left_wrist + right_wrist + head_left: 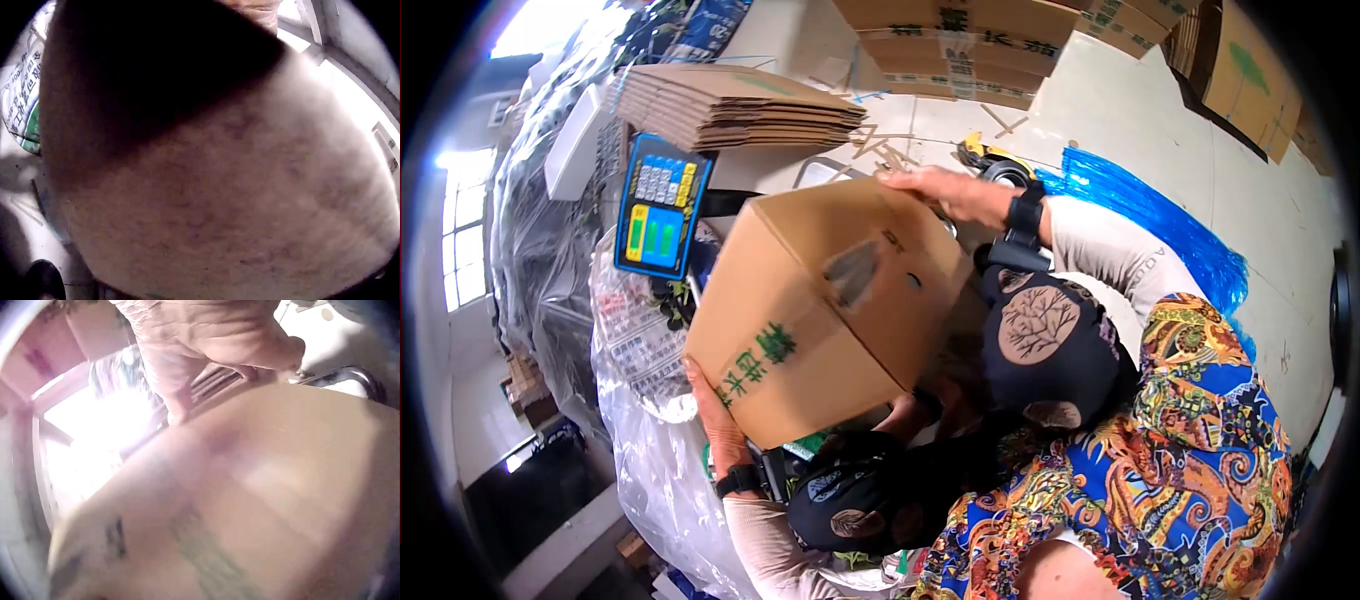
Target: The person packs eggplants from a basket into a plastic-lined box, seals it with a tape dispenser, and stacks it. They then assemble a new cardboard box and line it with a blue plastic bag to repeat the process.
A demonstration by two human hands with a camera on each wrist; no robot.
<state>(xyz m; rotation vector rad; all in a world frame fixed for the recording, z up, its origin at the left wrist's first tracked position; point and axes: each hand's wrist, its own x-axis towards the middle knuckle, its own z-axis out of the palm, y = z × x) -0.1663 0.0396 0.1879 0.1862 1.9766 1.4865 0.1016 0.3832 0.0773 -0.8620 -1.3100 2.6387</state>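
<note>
A brown cardboard box [810, 320] with green printed characters is tilted in front of the person, held between both hands. The left hand [720, 420] grips its lower left edge; in the left wrist view the box side [206, 206] fills most of the picture, and only a bit of that hand [259, 11] shows at the top. At the far upper edge the right hand [945, 192] holds on. Seen from the right wrist, this hand [206, 331] has its thumb and fingers spread along the edge of the box [250, 456].
A blue scale display with a keypad [662, 205] stands left of the box. Behind lies a stack of flattened cartons [740, 110]. Larger cartons [955, 70] stand at the back. Blue plastic wrap [1150, 205] and a yellow-and-black tool [990, 158] lie on the right.
</note>
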